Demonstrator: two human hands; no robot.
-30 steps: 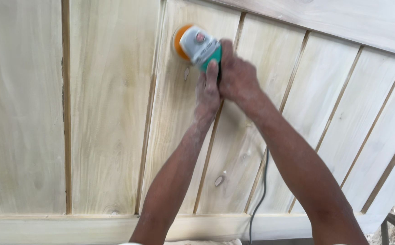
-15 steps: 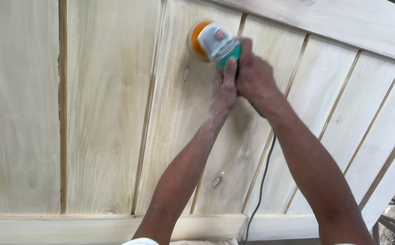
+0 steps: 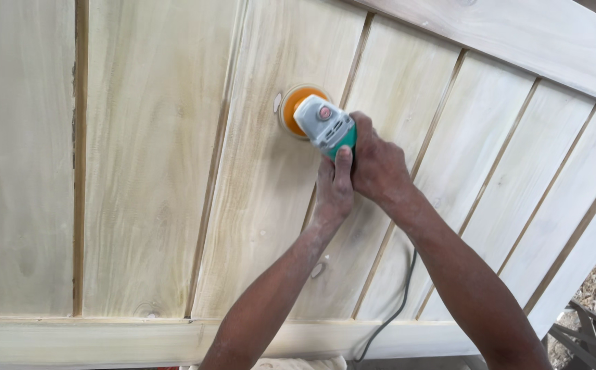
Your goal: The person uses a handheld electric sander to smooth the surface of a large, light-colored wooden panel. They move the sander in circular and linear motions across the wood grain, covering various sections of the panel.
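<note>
Both hands clenching sander (image 3: pixel 322 122) body: left hand (image 3: pixel 333 188), right hand (image 3: pixel 378 166) at its 5 o'clock. Disc pressing pale plank (image 3: pixel 270 205); sanding pass underway, next move needing steady flat pressure

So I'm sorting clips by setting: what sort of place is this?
Probably a woodworking shop or yard: both hands, left hand and right hand, hold a corded sander on a bare plank panel.
</note>
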